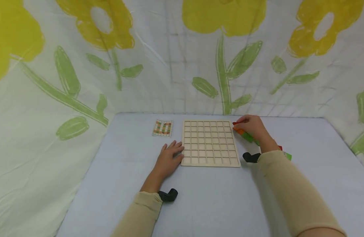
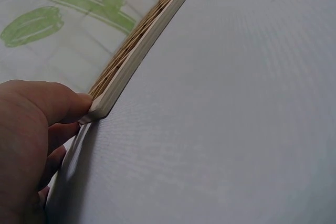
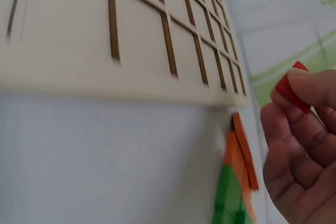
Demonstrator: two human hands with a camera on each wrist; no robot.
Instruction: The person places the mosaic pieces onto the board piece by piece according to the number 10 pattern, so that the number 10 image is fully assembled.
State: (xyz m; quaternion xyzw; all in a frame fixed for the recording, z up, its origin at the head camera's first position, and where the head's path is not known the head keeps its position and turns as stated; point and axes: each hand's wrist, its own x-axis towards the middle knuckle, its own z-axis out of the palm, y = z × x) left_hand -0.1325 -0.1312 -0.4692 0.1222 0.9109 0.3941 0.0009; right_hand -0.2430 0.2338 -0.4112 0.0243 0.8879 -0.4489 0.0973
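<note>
A wooden grid board (image 1: 210, 143) with raised lines lies flat in the middle of the table. My left hand (image 1: 167, 159) rests at its left edge, fingers spread; in the left wrist view the thumb touches a corner of the board (image 2: 126, 66). Just off the board's far right corner, my right hand (image 1: 254, 129) pinches a small red tile (image 3: 289, 93) between thumb and fingers. Below that hand lies a line of orange pieces (image 3: 244, 153) and green pieces (image 3: 227, 195), partly hidden by the hand and arm in the head view.
A small printed card (image 1: 162, 128) with an orange and green pattern lies left of the board. More green pieces (image 1: 288, 156) show beside the right sleeve. A curtain with yellow flowers (image 1: 224, 16) hangs behind the table.
</note>
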